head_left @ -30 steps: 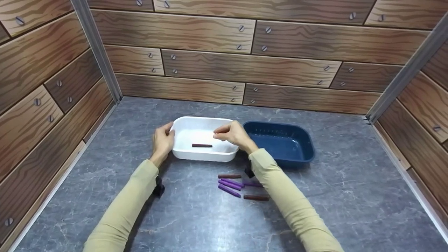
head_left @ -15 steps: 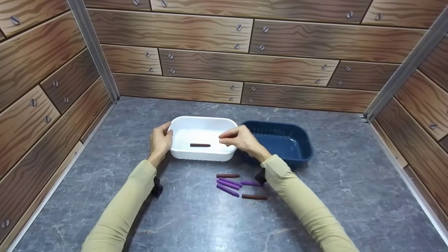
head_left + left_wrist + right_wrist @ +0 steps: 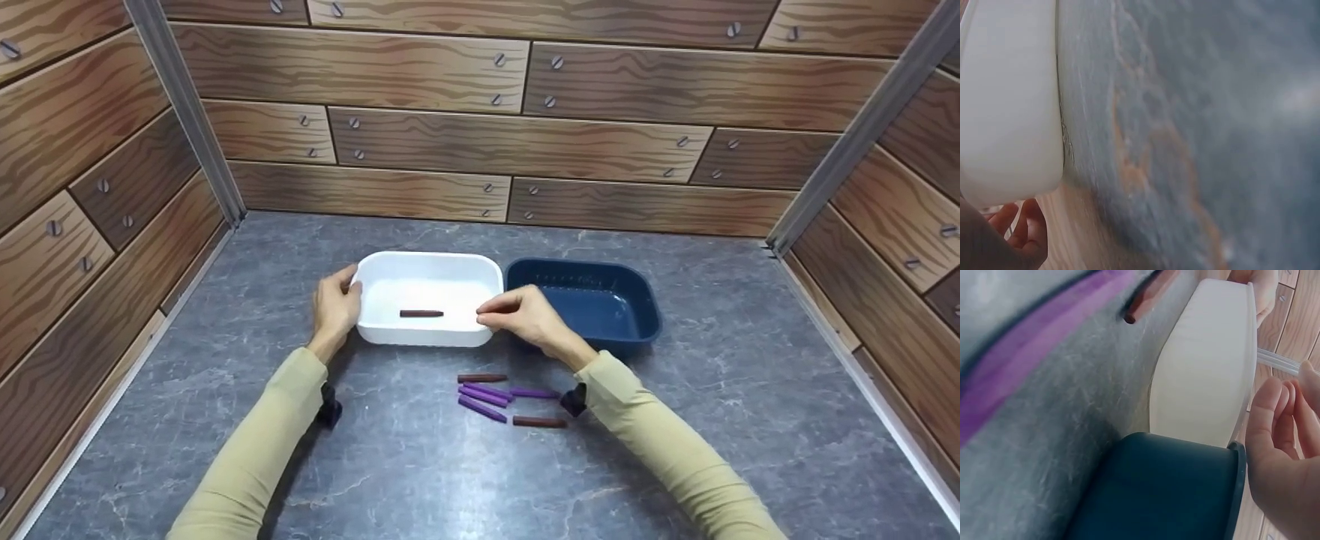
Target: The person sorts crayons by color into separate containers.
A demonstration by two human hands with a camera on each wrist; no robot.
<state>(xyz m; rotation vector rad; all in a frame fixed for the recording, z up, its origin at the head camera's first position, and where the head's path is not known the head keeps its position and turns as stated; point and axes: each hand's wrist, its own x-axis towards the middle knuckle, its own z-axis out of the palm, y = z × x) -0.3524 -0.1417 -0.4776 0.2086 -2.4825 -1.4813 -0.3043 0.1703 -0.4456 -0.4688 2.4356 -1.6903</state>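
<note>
My left hand (image 3: pixel 337 304) holds the left end of a white tub (image 3: pixel 427 335), thumb at the rim; in the left wrist view its curled fingers (image 3: pixel 1030 230) are against the tub's end. One dark brown crayon (image 3: pixel 421 313) lies inside. Over the tub's front right corner is my right hand (image 3: pixel 529 319), fingers loosely bent and nothing visible between them. In front of the tubs, several purple crayons (image 3: pixel 482 409) lie on the table, with a brown crayon (image 3: pixel 482 378) behind them and another brown crayon (image 3: pixel 540 422) at the front right.
A dark blue tub (image 3: pixel 651 337) stands at the white tub's right side, close against it; no crayon shows in its visible part. Wood-patterned panels (image 3: pixel 420 139) wall the grey marbled table (image 3: pixel 420 480) at the back and both sides.
My right hand has drawn back toward the right and nearer to me, from above the white tub's inside to its right corner. The left hand keeps its hold, and the crayons stay put.
</note>
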